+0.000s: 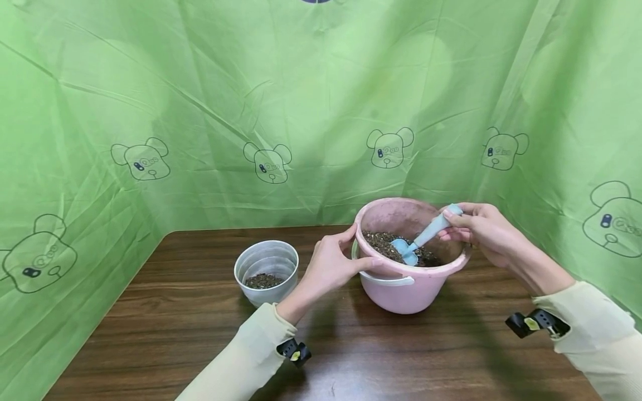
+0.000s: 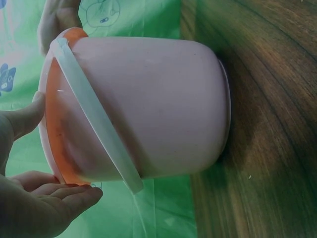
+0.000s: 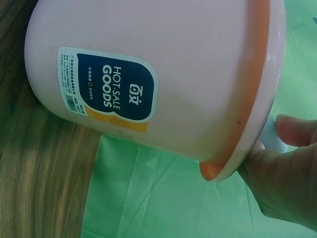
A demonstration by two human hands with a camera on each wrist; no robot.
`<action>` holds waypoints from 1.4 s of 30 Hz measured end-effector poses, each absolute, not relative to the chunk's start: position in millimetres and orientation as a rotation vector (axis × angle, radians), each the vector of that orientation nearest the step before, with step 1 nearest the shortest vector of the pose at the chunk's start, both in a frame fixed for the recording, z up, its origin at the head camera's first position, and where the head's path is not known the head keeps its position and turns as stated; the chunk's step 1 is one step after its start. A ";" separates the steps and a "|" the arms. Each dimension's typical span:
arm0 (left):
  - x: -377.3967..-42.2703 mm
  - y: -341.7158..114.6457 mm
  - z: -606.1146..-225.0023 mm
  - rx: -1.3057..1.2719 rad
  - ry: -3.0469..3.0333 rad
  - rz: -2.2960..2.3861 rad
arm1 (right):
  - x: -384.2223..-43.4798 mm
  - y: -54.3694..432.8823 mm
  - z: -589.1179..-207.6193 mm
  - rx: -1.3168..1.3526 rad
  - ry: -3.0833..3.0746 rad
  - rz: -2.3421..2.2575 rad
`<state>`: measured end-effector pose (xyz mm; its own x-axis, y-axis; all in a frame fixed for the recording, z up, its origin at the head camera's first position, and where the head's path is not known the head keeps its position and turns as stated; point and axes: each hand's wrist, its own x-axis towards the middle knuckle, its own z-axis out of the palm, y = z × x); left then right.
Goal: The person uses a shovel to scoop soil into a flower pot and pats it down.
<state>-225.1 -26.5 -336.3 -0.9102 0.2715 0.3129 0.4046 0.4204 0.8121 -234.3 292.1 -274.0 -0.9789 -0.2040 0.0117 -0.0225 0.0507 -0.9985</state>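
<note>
A pink bucket point(image 1: 401, 292) with dark soil point(image 1: 378, 242) inside stands on the table, its pale handle point(image 2: 99, 116) hanging down the side. My left hand point(image 1: 333, 259) grips the bucket's rim, thumb and fingers spread along its left side. In my right hand point(image 1: 476, 225) is the handle of a light blue toy shovel point(image 1: 431, 228), whose blade rests on the soil. That hand is at the bucket's right rim. In the right wrist view only a bit of the shovel shows past the rim, beside my thumb.
Left of the bucket stands a whitish pot point(image 1: 266, 250) with a little soil point(image 1: 263, 281) at its bottom. Both containers are on a dark wooden table point(image 1: 190, 334). Green cloth point(image 1: 321, 111) printed with bear heads hangs behind and at both sides.
</note>
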 end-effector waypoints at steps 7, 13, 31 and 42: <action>-224.5 -25.9 -335.4 -0.619 -2.524 -1.511 | -231.7 292.7 -271.2 -0.212 2.141 -2.083; -224.2 -25.7 -333.2 -0.610 -2.522 -1.513 | -233.5 284.6 -266.6 -0.170 2.145 -2.061; -224.3 -26.6 -334.3 -0.598 -2.542 -1.505 | -231.7 289.9 -268.6 -0.110 2.116 -2.072; -225.7 -26.6 -336.2 -0.593 -2.543 -1.499 | -230.4 303.0 -266.6 -0.123 2.006 -2.169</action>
